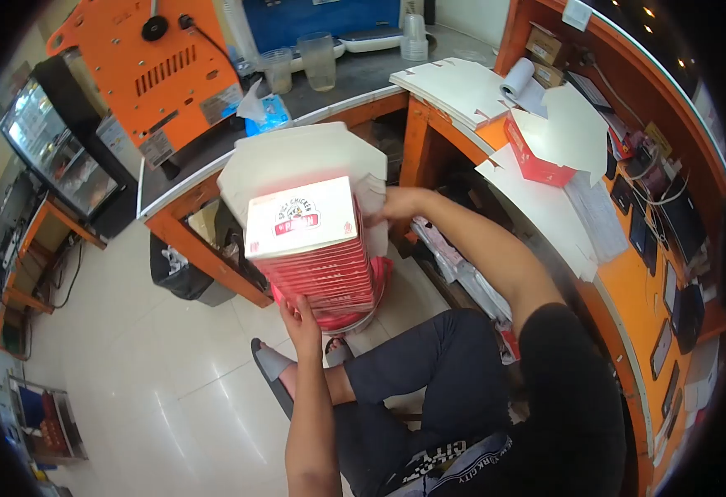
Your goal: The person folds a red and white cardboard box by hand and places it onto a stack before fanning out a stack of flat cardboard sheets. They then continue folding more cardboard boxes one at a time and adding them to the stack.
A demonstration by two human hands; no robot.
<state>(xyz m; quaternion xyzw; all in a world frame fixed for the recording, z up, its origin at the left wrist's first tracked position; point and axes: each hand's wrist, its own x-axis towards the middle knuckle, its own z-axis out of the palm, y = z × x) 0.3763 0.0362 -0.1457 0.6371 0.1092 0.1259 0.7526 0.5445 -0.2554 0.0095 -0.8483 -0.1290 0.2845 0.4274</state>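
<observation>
1. A tall stack of nested red-and-white chicken boxes [317, 257] stands in front of the seated person, above the pale tiled floor [147, 373], just beside the orange counter [628, 290].
2. The top box shows a white lid with a red logo; its white flaps are open behind it.
3. The left hand [301, 319] is pressed flat against the lower front of the stack, fingers spread upward and touching the red box sides; it steadies the stack rather than closing round it.
4. The right hand [400, 203] reaches to the right side of the stack near the top and touches the white flap there; whether its fingers pinch the flap cannot be told.
5. On the counter to the right lie flat unfolded box blanks [454, 83], and one folded red box [537, 161] stands open with its white lid up.
6. A roll of white paper [516, 79] lies beside the blanks.
7. Farther back, clear plastic cups [317, 60] stand on the grey counter top near an orange machine [152, 70].
8. A black bin [176, 273] sits on the floor under the counter's edge.
</observation>
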